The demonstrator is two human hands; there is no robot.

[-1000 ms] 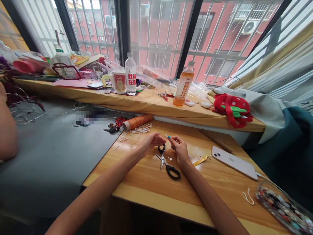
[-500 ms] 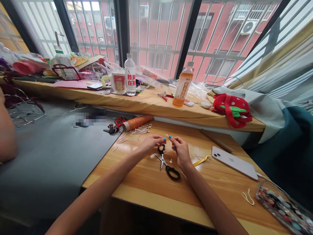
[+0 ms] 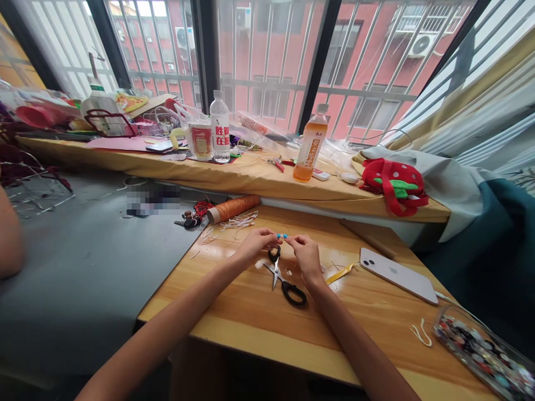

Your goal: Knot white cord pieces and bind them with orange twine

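My left hand [image 3: 256,245] and my right hand [image 3: 307,256] meet fingertip to fingertip above the wooden table [image 3: 251,317]. Both pinch something tiny between thumb and forefinger; I cannot make out what it is. Black-handled scissors [image 3: 284,278] lie open on the table right under and between my hands. A spool of orange cord [image 3: 234,207] lies at the table's far left, with pale cut strands [image 3: 232,224] scattered beside it.
A white phone [image 3: 397,274] lies to the right, a yellow strip [image 3: 340,273] beside my right wrist, a clear box of beads [image 3: 480,348] at the near right corner. A cluttered sill holds a water bottle [image 3: 219,128], an orange drink bottle [image 3: 308,145] and a strawberry pouch [image 3: 395,184]. Another person's arm [image 3: 8,234] shows at left.
My two hands have drawn together until their fingertips touch. The view has shifted slightly; the scissors have not moved.
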